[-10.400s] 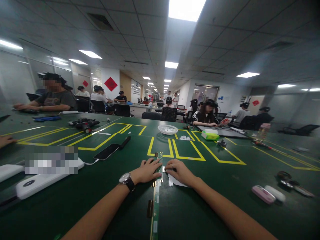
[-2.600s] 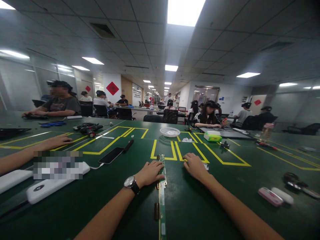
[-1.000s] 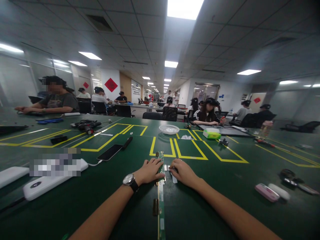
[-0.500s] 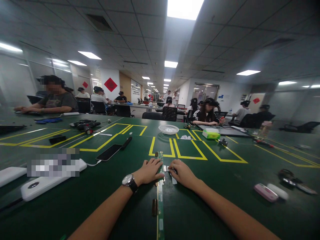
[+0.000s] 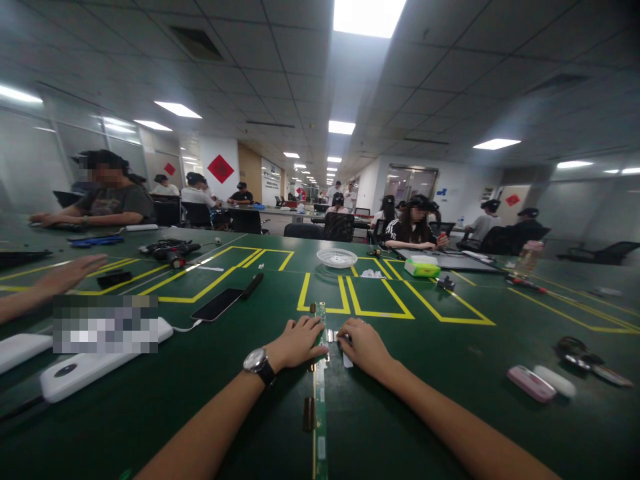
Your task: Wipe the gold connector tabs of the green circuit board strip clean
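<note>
A long, narrow green circuit strip (image 5: 321, 413) lies lengthwise on the green table, with a brown coiled flex piece (image 5: 309, 414) at its left edge. My left hand (image 5: 299, 342), below a wristwatch, rests across the strip with its fingers apart, pressing on it. Just right of the strip, my right hand (image 5: 364, 345) has its fingers curled together at a small silvery flat piece (image 5: 332, 337) that meets the strip. A small white tab (image 5: 347, 361) shows under the right hand. What the right fingertips pinch is too small to name.
A phone (image 5: 219, 305) and white power bank (image 5: 105, 357) lie left. Another person's hand (image 5: 65, 275) reaches in there. Ahead are a white basket (image 5: 337, 259) and green-white pack (image 5: 423, 267); right, a pink case (image 5: 531, 384) and keys (image 5: 583, 357). People sit beyond.
Another person's hand and forearm have come into view at the left edge, over the table. My two hands and the strip stay almost where they were.
</note>
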Demonstrator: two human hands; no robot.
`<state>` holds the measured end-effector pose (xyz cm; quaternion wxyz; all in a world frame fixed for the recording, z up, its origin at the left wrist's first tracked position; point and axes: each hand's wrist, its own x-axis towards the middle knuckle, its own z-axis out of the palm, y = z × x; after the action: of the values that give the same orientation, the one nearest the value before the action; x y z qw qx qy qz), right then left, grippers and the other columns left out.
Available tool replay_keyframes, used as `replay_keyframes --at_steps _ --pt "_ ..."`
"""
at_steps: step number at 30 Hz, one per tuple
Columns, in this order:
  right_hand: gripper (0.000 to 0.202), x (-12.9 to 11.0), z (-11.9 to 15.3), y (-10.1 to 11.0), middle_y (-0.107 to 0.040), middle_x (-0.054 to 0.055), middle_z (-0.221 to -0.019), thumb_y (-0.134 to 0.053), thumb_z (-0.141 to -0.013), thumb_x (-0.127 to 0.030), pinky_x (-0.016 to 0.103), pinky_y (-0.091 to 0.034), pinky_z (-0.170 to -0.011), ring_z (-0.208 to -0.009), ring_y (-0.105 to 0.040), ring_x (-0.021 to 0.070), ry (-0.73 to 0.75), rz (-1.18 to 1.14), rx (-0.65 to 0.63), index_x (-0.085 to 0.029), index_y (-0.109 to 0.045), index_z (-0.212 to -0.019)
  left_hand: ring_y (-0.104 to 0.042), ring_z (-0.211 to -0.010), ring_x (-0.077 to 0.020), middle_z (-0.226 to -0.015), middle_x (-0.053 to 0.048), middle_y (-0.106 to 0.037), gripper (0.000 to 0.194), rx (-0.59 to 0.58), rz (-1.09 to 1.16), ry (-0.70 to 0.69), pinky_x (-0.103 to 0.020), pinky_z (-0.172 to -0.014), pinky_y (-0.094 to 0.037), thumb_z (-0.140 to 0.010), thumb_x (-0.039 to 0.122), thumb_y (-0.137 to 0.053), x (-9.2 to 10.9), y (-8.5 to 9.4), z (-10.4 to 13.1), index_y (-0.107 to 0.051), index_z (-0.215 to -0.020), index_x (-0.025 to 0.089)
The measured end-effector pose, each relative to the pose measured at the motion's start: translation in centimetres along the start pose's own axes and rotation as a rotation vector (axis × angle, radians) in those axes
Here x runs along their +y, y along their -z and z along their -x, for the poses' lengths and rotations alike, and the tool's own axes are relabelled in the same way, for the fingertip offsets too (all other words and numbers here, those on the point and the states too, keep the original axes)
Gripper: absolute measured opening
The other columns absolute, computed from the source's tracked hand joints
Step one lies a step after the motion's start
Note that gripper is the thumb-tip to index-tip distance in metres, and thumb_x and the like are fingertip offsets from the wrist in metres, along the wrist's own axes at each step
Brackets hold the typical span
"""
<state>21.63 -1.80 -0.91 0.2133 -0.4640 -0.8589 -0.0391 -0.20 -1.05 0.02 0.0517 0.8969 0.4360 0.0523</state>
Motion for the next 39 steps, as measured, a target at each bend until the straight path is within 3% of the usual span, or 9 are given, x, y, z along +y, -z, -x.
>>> replay_keyframes --at_steps 9,17,27,39 --pt "0.016 -0.3 0.0 -0.4 -0.062 0.007 -0.091 -0.052 -0.086 -0.021 0.029 -0.042 -0.079 -0.087 -0.057 0.0179 -0.012 -0.005 0.006 -0.019 -0.068 -0.090 -0.026 -0.133 -0.0322 -0.150 -0.011 -0.028 0.058 0.007 -0.003 0.003 -0.054 -0.098 -0.028 -0.093 0.057 -0.036 0.3 0.1 0.1 -0.032 -0.142 0.025" --pt "0.015 0.7 -0.2 -0.8 -0.062 0.007 -0.092 -0.053 -0.086 -0.015 0.027 -0.044 -0.080 -0.088 -0.057 0.0163 0.158 -0.196 0.012 -0.016 -0.068 -0.086 -0.024 -0.133 -0.0331 -0.152 -0.008 -0.024 0.057 -0.030 0.003 -0.002 -0.056 -0.098 -0.027 -0.094 0.055 -0.035 0.3 0.2 0.0 -0.029 -0.144 0.028" --pt "0.019 1.7 -0.8 -0.1 -0.063 0.007 -0.099 -0.052 -0.088 -0.017 0.029 -0.044 -0.085 -0.094 -0.058 0.0164 0.304 -0.310 -0.024 -0.018 -0.069 -0.096 -0.023 -0.134 -0.0348 -0.153 -0.008 -0.022 0.058 -0.054 0.009 -0.010 -0.060 -0.097 -0.026 -0.094 0.054 -0.036 0.0 -0.1 -0.3 -0.026 -0.145 0.028" --pt "0.027 1.3 -0.9 0.5 -0.067 0.006 -0.099 -0.050 -0.085 -0.010 0.028 -0.044 -0.086 -0.094 -0.059 0.0167 0.285 -0.252 -0.035 -0.019 -0.070 -0.100 -0.021 -0.135 -0.0340 -0.153 -0.007 -0.023 0.060 -0.046 0.055 0.004 -0.060 -0.100 -0.024 -0.092 0.056 -0.038 0.0 0.3 -0.1 -0.026 -0.144 0.028"
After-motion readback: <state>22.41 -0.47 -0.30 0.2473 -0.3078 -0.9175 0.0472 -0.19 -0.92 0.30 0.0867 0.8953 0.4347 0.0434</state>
